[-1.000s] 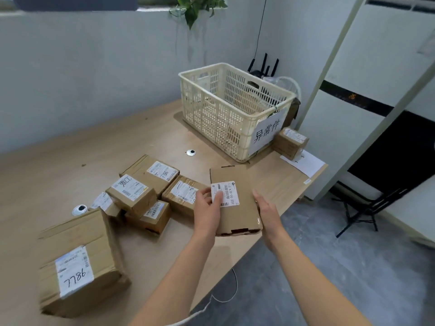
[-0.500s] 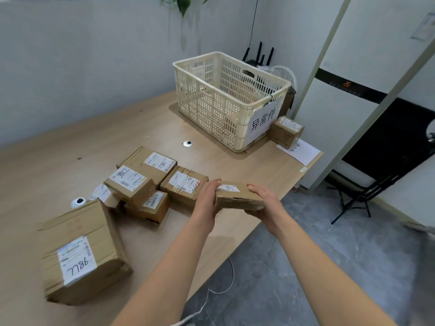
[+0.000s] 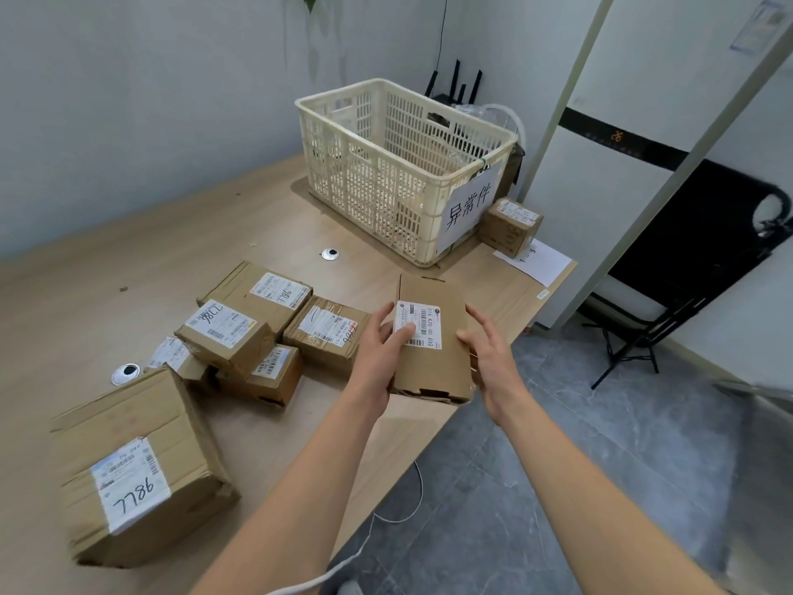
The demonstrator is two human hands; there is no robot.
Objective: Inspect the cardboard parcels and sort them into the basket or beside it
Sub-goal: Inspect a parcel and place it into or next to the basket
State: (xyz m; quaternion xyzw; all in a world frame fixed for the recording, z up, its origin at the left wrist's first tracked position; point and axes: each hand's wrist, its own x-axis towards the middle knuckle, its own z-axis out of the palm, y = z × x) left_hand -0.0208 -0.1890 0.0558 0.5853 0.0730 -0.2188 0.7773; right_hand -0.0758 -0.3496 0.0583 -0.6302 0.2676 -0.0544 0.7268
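Observation:
I hold a flat brown cardboard parcel (image 3: 442,362) above the table's front edge, its white barcode label facing up. My left hand (image 3: 379,350) grips its left side with the thumb on the label. My right hand (image 3: 489,358) rests against its right edge with fingers spread. The near end of the parcel looks torn. A cream plastic basket (image 3: 364,173) with a handwritten paper sign stands at the back right of the table. A small parcel (image 3: 510,225) sits just right of the basket on a sheet of paper.
Several labelled parcels (image 3: 257,324) lie clustered left of my hands, and a big box (image 3: 137,461) marked 7786 sits at the near left. Two round cable grommets (image 3: 329,254) are set in the wooden table (image 3: 128,259). A white cable hangs below the edge.
The parcel was tipped flat, edge toward me, half a second ago; now it is turned back so the labelled face points up at me.

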